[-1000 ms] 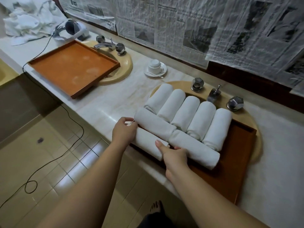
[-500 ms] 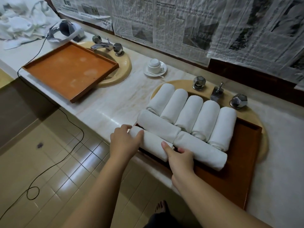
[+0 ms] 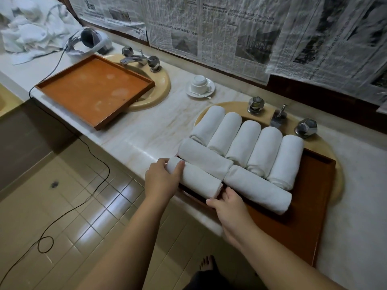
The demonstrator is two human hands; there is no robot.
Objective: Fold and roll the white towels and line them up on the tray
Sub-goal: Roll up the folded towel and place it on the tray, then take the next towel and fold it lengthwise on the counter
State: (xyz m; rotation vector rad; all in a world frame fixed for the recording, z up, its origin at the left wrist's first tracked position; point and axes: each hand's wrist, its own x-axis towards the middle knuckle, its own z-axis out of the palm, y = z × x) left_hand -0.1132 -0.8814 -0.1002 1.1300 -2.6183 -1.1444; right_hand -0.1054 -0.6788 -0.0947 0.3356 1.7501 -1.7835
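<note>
Now both hands, left hand (image 3: 162, 181) and right hand (image 3: 228, 206), grip the nearest rolled towel (image 3: 194, 180) on the tray (image 3: 310, 206).

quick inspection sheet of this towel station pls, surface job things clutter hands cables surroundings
surface: pale marble counter with two inset basins.
job's things: eight rolled towels on the near wooden tray, five in a back row, three crosswise in front; loose towel pile far left.
clutter: empty wooden tray; upturned cup on saucer; headset.
hands: left hand grips the nearest rolled towel at its left end; right hand at its right end.
cables: black cable runs from the headset down across the floor.
surroundings: newspaper on the wall; tiled floor.
</note>
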